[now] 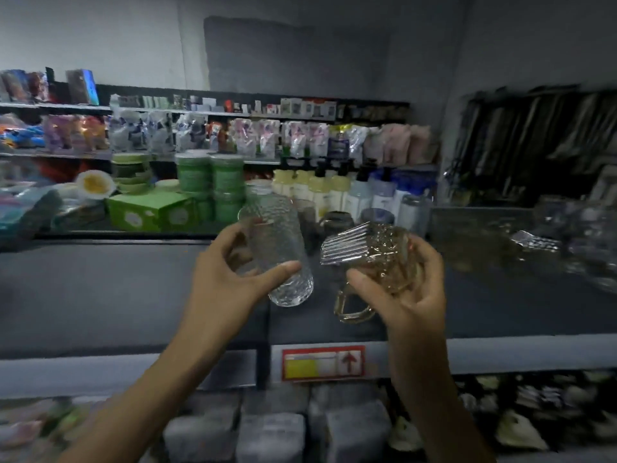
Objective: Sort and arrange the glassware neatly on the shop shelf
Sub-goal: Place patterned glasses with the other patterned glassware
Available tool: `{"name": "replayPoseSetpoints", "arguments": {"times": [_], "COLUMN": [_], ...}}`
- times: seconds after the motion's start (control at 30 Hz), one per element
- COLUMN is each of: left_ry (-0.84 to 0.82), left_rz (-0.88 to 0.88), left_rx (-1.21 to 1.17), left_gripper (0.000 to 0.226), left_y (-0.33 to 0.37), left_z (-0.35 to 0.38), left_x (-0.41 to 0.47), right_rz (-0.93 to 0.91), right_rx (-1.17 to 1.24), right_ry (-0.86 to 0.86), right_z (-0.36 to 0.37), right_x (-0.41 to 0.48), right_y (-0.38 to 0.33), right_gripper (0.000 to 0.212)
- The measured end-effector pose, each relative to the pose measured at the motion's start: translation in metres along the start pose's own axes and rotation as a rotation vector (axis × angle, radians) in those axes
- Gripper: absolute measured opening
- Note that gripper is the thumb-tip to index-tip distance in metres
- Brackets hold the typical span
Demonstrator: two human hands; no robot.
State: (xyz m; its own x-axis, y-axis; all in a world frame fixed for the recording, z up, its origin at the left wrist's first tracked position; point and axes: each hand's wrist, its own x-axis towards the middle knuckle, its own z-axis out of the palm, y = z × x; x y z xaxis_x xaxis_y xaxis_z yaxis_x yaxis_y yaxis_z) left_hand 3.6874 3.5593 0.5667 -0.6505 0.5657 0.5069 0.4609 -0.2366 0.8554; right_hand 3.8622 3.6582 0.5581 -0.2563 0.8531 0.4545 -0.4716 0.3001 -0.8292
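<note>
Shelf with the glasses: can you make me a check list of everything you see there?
Surface: dark shelf, with both hands above it.
Job's things: tall clear glass, tilted, in left hand; amber mug, tipped sideways with its handle down, in right hand; blurred glassware at right.
Clutter: green boxes, green tubs, pump bottles behind.
Hands: each grips one piece; the two pieces are apart.
Cables: nothing seen.
Surroundings: packed shop shelves above, red price label below.
</note>
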Motion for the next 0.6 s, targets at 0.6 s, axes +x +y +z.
{"name": "replayPoseSetpoints", "arguments": {"times": [0.6], "left_ry": [-0.016], "left_rz": [0.022], "left_rx": [0.196], "left_gripper": [0.077], "left_y": [0.014], "left_z": [0.281], "left_x": [0.017], "right_rz": [-0.098], "right_rx": [-0.046], "right_ry": [0.123], "right_z": [-0.249], "right_x": [0.079], "right_y": [-0.018], "right_gripper": [0.069]}}
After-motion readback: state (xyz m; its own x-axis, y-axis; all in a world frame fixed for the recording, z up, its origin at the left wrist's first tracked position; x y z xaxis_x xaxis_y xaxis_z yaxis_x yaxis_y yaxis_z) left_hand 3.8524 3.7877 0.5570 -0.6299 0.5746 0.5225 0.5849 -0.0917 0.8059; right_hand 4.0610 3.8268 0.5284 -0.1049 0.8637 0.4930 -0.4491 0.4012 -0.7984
